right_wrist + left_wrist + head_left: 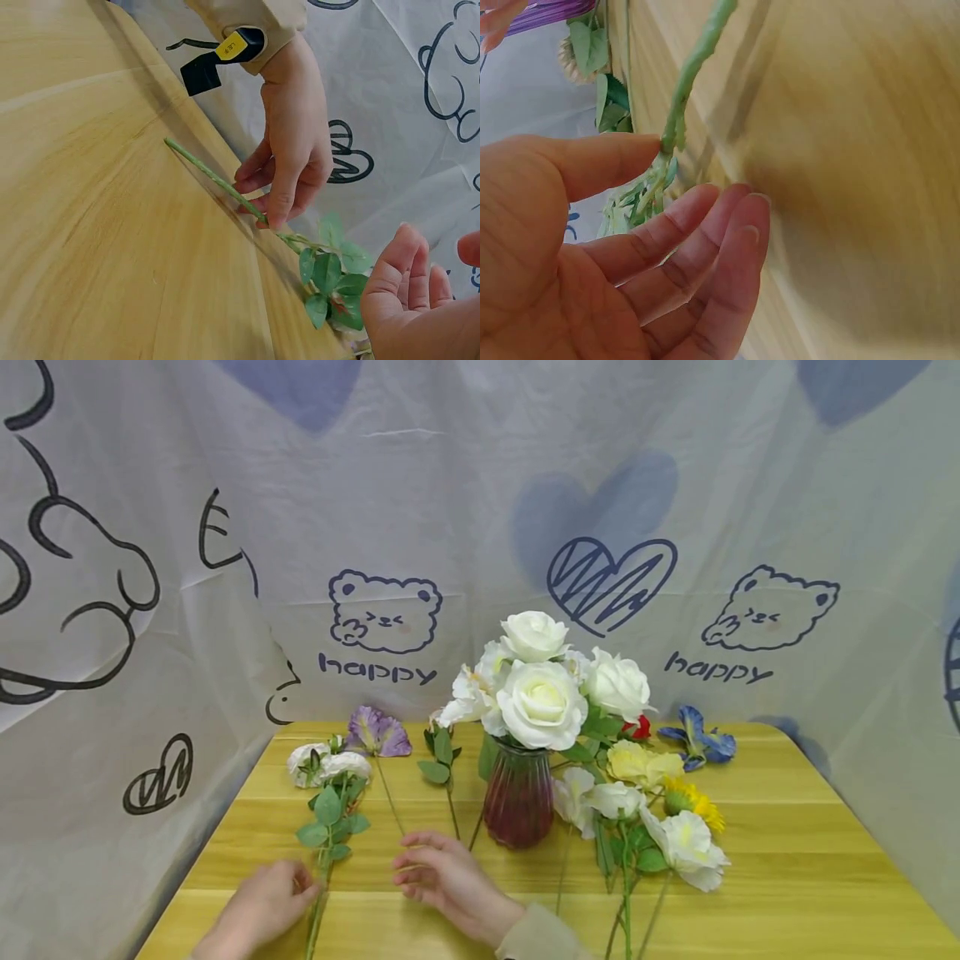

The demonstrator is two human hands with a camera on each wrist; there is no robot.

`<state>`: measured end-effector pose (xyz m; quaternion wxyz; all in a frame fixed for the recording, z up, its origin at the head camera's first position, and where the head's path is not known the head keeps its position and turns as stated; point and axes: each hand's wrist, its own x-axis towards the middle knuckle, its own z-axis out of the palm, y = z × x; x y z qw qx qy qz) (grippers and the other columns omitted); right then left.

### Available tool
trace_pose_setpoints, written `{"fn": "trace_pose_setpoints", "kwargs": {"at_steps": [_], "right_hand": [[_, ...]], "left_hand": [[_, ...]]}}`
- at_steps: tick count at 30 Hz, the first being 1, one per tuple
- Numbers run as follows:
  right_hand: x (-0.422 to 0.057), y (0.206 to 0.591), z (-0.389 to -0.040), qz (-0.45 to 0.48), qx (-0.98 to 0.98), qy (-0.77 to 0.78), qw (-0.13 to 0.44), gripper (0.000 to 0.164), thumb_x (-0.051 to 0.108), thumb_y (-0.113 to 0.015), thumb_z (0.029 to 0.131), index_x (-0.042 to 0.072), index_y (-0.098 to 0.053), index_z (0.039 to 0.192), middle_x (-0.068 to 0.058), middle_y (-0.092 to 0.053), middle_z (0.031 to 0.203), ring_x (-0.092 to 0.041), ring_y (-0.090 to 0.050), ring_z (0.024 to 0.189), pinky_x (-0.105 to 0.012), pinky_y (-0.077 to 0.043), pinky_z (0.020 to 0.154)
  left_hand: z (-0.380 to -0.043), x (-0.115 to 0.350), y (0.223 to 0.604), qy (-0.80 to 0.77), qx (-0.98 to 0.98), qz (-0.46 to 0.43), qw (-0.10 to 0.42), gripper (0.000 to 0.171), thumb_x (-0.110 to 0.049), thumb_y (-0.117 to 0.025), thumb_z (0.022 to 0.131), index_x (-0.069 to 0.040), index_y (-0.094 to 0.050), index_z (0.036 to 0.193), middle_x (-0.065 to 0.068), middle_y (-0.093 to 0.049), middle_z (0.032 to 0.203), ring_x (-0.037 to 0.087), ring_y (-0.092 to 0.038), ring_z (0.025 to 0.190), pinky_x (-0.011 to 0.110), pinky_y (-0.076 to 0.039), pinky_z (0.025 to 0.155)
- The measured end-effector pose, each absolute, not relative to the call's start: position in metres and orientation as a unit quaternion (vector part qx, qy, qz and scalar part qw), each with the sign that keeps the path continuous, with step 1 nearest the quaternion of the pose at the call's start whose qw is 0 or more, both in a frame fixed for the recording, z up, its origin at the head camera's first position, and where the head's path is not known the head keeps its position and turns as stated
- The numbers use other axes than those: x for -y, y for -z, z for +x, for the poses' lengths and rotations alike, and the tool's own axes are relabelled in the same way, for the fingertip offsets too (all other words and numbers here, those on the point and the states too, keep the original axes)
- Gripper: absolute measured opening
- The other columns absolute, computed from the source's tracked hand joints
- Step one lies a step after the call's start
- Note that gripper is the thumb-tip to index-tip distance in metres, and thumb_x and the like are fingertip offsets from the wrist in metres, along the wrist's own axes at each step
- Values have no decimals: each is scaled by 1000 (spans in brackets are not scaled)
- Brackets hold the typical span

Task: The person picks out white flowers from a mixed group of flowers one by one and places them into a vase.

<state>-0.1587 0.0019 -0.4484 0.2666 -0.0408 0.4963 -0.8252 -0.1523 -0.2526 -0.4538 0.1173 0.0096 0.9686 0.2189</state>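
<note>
A leafy green stem bearing white flowers [345, 768] lies at the table's left side. My left hand [264, 902] is at this stem's lower part. In the left wrist view the thumb touches the green stem [694, 71], while the fingertips stand apart from the thumb. My right hand [453, 881] hovers over the table just right of that stem, fingers loosely bent and holding nothing. In the right wrist view, the left hand [296, 157] reaches down to the stem, and part of the right hand [405, 285] shows at lower right.
Behind my right hand stands a purple ribbed glass vase [517, 797] holding white roses [542, 703]. A purple flower [377, 732] lies at the back left. Right of the vase lie several loose flowers, including a yellow one [645, 766] and a blue one [697, 739]. A printed cloth [480, 510] hangs behind.
</note>
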Motion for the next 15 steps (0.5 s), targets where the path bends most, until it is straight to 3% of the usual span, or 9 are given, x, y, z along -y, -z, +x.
{"fn": "trace_pose_setpoints", "kwargs": {"at_steps": [7, 15], "right_hand": [[-1, 451, -158, -42, -493, 827, 267, 28, 12, -57, 89, -1, -52, 113, -6, -61, 92, -16, -59, 79, -22, -51, 68], [-1, 453, -159, -31, -492, 828, 267, 29, 11, -58, 88, -1, -53, 113, -7, -61, 91, -16, -60, 78, -22, -51, 67]], "left_hand": [[-153, 246, 457, -225, -965, -4, 136, 32, -32, -66, 86, -12, -54, 65, -2, -39, 54, 13, -35, 49, 27, -30, 47], [-157, 244, 462, -243, -962, -1, 121, 34, -25, -68, 83, -12, -49, 58, -3, -34, 52, 13, -34, 48, 26, -29, 47]]}}
